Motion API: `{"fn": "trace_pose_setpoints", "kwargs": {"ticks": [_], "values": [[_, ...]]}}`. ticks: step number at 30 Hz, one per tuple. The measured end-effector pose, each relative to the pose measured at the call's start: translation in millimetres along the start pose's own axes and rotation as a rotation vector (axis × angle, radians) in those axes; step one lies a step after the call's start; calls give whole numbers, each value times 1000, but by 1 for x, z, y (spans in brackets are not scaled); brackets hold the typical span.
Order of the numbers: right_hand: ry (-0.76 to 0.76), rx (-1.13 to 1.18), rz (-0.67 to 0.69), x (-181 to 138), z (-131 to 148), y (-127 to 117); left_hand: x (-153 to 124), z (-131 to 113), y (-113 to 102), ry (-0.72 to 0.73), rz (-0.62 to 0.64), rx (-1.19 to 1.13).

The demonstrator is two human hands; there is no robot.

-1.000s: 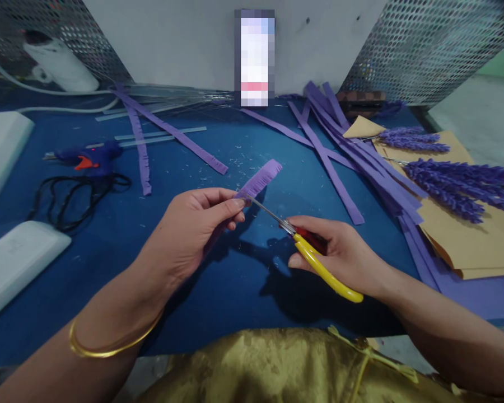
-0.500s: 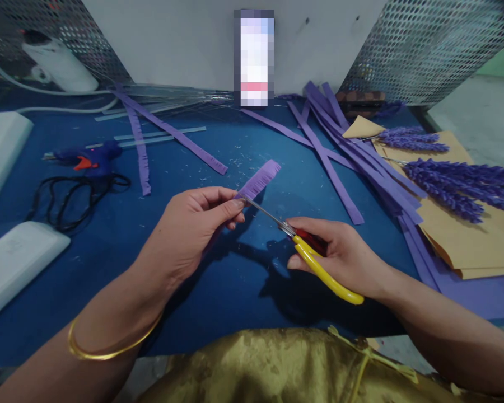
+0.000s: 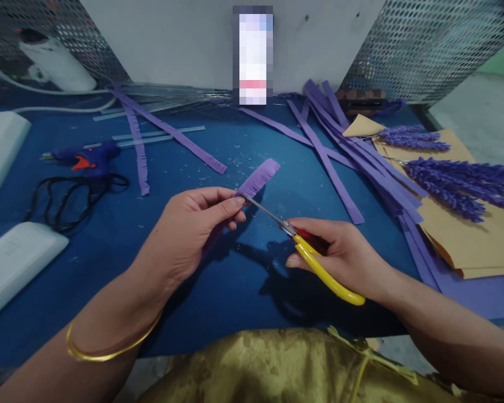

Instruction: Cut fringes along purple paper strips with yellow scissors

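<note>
My left hand (image 3: 193, 232) pinches a short purple paper strip (image 3: 258, 176) with a fringed edge, held just above the blue table (image 3: 218, 280). The strip's free end points up and to the right. In my right hand (image 3: 340, 254) are scissors (image 3: 315, 260) with yellow and red handles. Their thin blades reach left to the strip, right beside my left fingertips. Both hands are closed around what they hold.
Long purple paper strips (image 3: 331, 162) lie across the table's right and back. Finished purple flower spikes (image 3: 453, 179) rest on brown paper (image 3: 474, 235) at the right. A blue glue gun (image 3: 88, 159) with a black cord lies at the left, near white blocks (image 3: 17, 263).
The scissors' handles have shifted slightly between frames while the blades stay at the strip. Both hands stay in nearly the same place.
</note>
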State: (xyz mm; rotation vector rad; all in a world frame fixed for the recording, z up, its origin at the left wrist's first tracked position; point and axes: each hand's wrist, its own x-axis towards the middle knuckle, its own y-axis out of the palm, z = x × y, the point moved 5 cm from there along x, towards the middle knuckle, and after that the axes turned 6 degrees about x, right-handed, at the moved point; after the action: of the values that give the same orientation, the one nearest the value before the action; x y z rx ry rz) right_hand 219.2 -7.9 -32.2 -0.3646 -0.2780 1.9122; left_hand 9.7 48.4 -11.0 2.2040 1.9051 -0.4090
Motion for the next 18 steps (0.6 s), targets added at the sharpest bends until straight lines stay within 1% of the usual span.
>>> {"fn": "trace_pose_setpoints", "kwargs": {"ticks": [6, 13, 18], "values": [[-21, -79, -16, 2, 5, 0, -1, 0, 2, -3, 8, 37], [18, 1, 29, -1, 2, 1, 0, 0, 3, -5, 9, 33], [14, 3, 14, 0, 1, 0, 0, 2, 3, -19, 16, -6]]}}
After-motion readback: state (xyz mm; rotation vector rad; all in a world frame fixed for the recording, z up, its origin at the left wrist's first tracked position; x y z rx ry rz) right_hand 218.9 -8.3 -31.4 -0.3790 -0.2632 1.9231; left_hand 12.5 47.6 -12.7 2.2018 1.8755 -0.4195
